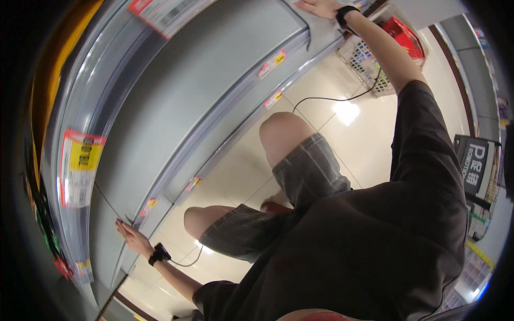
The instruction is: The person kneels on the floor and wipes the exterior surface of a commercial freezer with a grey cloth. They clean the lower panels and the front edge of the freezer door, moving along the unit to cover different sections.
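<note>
At the upper right, my right hand (318,7) lies over a grey cloth (327,30) on the shelf's surface. The picture's edge cuts off part of that hand, and a corner of the cloth hangs over the front rail. My left hand (134,239) rests at the lower left on the front edge of the same grey metal shelf (188,92). Its fingers are stretched out, with nothing seen in them. Both wrists wear black bands, with a cable running from each side. The shelf's bare surface stretches between my two hands.
Clear price rails with tags (272,64) line the shelf fronts. A higher shelf edge with a large tag (80,168) is at left. A white plastic basket (363,64) holding a red package (403,38) stands on the tiled floor (313,84). A promotion sign (478,166) is at right.
</note>
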Motion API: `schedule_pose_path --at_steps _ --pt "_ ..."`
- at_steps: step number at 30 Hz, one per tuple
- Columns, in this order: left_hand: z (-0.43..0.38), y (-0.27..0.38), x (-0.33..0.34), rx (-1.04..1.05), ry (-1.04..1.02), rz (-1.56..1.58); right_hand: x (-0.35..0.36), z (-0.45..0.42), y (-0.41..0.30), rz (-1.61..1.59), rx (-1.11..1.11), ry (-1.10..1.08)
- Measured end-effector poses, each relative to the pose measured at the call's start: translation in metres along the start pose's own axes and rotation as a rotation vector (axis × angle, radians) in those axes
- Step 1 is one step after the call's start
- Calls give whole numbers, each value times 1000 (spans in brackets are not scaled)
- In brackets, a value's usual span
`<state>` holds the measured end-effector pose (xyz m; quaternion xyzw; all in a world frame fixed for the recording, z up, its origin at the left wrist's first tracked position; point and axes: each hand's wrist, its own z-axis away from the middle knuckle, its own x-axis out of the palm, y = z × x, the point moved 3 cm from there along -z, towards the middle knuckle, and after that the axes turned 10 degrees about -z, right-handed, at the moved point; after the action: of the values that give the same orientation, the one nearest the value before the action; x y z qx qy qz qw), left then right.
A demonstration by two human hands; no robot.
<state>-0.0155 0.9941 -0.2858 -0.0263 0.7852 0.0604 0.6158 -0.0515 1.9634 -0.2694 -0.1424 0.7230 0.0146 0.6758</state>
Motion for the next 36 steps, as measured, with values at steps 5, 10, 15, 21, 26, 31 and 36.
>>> schedule_pose_path --at_steps 5,10,15,21,26,31,36 --pt "-3 18 -12 18 47 49 -15 9 -20 138 -62 120" --pt "9 9 -37 75 107 -65 2 -12 -179 103 -90 -75" --pt "-3 28 -31 60 170 -14 32 -64 -375 134 -205 -266" --pt "6 15 -30 3 258 6 55 -125 -553 -490 -552 -404" --pt "9 13 -25 -26 356 20 87 -168 -663 -254 -685 -379" --pt "10 15 -23 -44 352 31 89 -189 -710 -275 -761 -343" --pt "5 15 -23 -68 348 65 95 -184 -674 -167 -625 -271"
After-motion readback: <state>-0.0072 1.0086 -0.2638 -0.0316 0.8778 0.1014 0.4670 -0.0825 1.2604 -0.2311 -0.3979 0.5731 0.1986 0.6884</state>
